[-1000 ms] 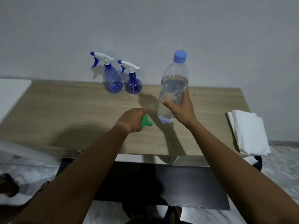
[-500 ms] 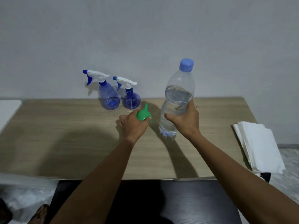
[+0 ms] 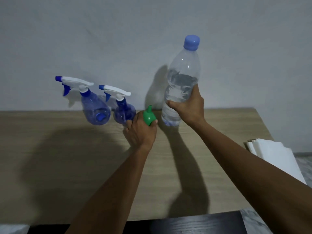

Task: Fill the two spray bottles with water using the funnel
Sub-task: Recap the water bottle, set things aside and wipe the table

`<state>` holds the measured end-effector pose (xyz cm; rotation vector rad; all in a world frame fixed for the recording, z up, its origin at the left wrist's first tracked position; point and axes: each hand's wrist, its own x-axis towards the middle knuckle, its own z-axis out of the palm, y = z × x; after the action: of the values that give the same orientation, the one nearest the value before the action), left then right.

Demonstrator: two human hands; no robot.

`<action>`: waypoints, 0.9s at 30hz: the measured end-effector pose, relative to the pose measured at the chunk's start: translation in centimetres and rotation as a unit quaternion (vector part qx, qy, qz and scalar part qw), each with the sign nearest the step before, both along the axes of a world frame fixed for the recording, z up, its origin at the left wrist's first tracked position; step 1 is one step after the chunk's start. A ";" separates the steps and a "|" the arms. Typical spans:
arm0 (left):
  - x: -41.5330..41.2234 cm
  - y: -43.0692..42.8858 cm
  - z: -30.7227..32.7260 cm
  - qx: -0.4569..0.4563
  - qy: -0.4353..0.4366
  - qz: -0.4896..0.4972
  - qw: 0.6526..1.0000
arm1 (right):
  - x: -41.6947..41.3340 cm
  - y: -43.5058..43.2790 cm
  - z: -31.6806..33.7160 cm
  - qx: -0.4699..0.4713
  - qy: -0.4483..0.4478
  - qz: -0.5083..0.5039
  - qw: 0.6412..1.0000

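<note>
Two blue spray bottles with white trigger heads stand side by side at the back of the wooden table (image 3: 59, 149), the left spray bottle (image 3: 94, 110) taller than the right spray bottle (image 3: 124, 112). My left hand (image 3: 141, 130) grips a small green funnel (image 3: 149, 116), spout pointing up, just right of the right spray bottle. My right hand (image 3: 188, 107) holds a clear water bottle (image 3: 181, 81) with a blue cap around its lower body, lifted and roughly upright. It is about two-thirds full of water.
A stack of white paper napkins (image 3: 276, 157) lies at the table's right edge. A pale wall (image 3: 118, 39) rises directly behind the bottles. A dark surface (image 3: 199, 223) shows below the table's front edge.
My left hand lifted the funnel off the table and carried it back toward the spray bottles. My right hand raised the water bottle and moved it toward the wall.
</note>
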<state>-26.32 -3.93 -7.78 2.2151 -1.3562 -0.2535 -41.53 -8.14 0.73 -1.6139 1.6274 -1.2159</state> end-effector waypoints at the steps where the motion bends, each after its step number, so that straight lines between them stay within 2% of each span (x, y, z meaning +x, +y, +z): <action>1: 0.0 -0.1 -0.1 -0.004 -0.024 -0.007 1.000 | 0.0 -0.3 0.0 -0.001 0.002 0.007 1.000; 4: -0.1 -0.9 -0.5 0.010 -0.051 -0.017 0.998 | -0.2 -1.0 -0.1 0.006 0.000 0.030 1.000; 9: -0.5 -1.4 -0.9 0.027 0.001 -0.007 1.000 | -0.2 -1.5 -0.9 0.006 -0.013 0.055 0.998; 14: -0.6 -0.9 -0.8 0.022 0.006 -0.009 1.000 | -0.2 -1.2 -1.2 -0.009 -0.032 0.062 0.998; 18: -0.6 0.1 -0.2 0.002 0.023 -0.028 0.999 | -1.2 0.0 -1.7 0.039 -0.052 0.075 0.995; 21: -1.1 2.5 0.4 -0.017 0.039 -0.043 0.998 | -3.4 2.6 -2.4 0.081 -0.038 0.050 0.995; 27: -7.2 9.0 1.3 -0.001 0.016 -0.139 0.990 | -11.9 11.2 -3.6 0.076 -0.012 -0.060 0.995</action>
<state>-33.54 5.05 -6.44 2.0082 -1.6442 -0.3861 -53.48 3.05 -2.85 -1.4218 1.7782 -1.1341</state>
